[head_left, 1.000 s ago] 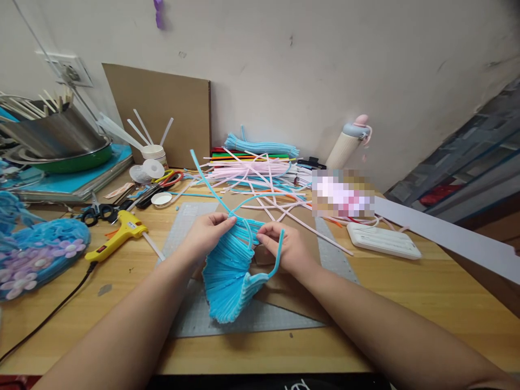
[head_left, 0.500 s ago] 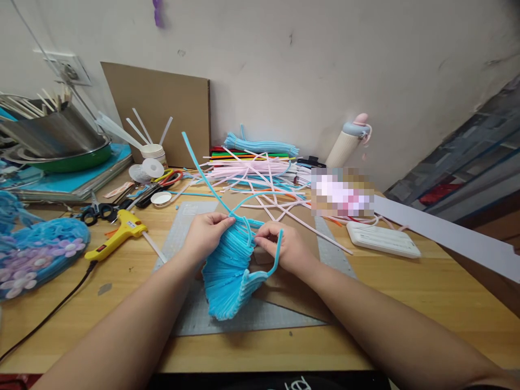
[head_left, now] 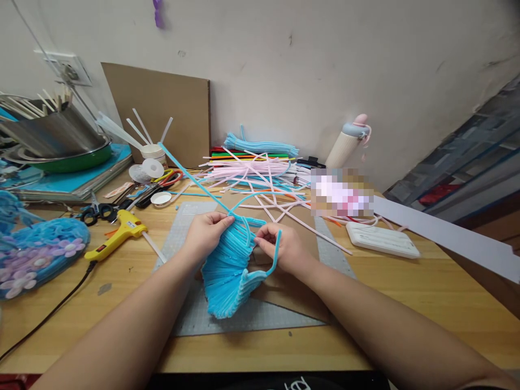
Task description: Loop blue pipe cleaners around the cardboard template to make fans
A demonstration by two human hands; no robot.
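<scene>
A ribbed blue piece made of fuzzy pipe cleaners (head_left: 227, 271) hangs between my hands above the grey cutting mat (head_left: 203, 322) and a cardboard sheet (head_left: 300, 292). My left hand (head_left: 209, 230) pinches its top left edge with thumb and finger. From that pinch a long blue stem (head_left: 190, 176) slants up to the left, and another curves to the right. At the right edge of the piece, my right hand (head_left: 280, 244) has thumb and fingertips pressed together. What lies between those fingertips is too small to make out. A bent blue end stands in front of that hand.
Left lie a yellow glue gun (head_left: 122, 233), black scissors (head_left: 97, 210) and a blue flowered piece (head_left: 44, 252). Behind are loose pink pipe cleaners (head_left: 252, 170) and a bottle (head_left: 345, 143). A white power strip or box (head_left: 384, 240) sits right.
The long blue stem at my left hand has swung down to the left. Both hands have stayed nearly in place.
</scene>
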